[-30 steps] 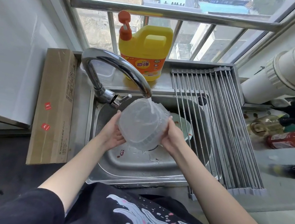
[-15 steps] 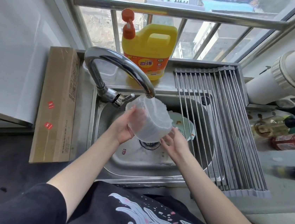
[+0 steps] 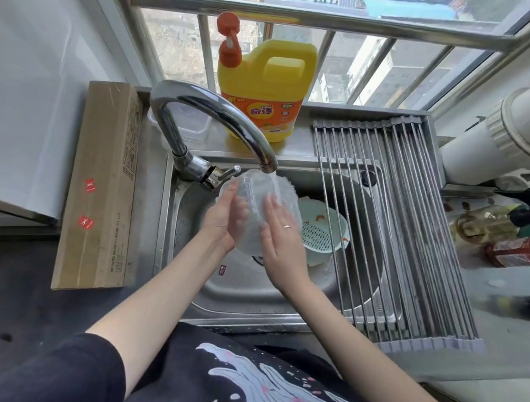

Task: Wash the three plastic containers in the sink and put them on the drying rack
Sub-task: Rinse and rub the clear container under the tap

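I hold a clear plastic container (image 3: 257,200) over the steel sink (image 3: 240,290), right under the faucet spout (image 3: 220,119), and water runs onto it. My left hand (image 3: 220,219) grips its left side, the fingers showing through the plastic. My right hand (image 3: 281,235) lies flat against its right side with straight fingers. A second clear container (image 3: 188,124) stands on the ledge behind the faucet. The metal drying rack (image 3: 402,233) spans the sink's right part and holds nothing.
A pale green strainer bowl (image 3: 319,232) lies in the sink under the rack's left edge. A yellow detergent jug (image 3: 265,85) stands on the ledge. A cardboard box (image 3: 100,182) lies left of the sink. Bottles (image 3: 485,222) and a white pipe (image 3: 513,130) are at right.
The container has been turned under the running water. My right hand went from below it up onto its right side, fingers now flat. My left hand stays on its left side.
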Motion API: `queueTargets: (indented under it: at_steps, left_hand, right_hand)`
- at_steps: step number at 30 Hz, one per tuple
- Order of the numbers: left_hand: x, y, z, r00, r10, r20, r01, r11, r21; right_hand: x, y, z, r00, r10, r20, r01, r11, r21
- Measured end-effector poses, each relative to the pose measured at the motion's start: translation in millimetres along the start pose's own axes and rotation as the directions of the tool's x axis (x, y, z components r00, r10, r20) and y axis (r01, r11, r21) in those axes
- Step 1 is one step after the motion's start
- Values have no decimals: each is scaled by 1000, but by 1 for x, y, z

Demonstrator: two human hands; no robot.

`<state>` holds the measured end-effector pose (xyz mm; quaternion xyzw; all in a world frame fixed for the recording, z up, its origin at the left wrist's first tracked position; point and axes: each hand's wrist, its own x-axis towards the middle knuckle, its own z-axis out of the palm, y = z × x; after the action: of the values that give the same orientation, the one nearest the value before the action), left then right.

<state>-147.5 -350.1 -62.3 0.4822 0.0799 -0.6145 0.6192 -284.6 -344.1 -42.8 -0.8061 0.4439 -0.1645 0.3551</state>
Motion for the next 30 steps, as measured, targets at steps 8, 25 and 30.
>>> queueTargets:
  at_steps: [8,25,30]
  left_hand:
    - [-10,-4,-10,986,-148,77,138,983,119]
    - [-29,13,-23,954,-191,230,180,981,68]
    - [-33,8,-22,966,-115,233,116,993,9]
  right_hand:
    - [29,12,-14,992,27,126,-22,999,-40]
    - [79,5,-39,977,200,69,-205,976,68]
    - [69,11,-38,883,428,193,-455,679,575]
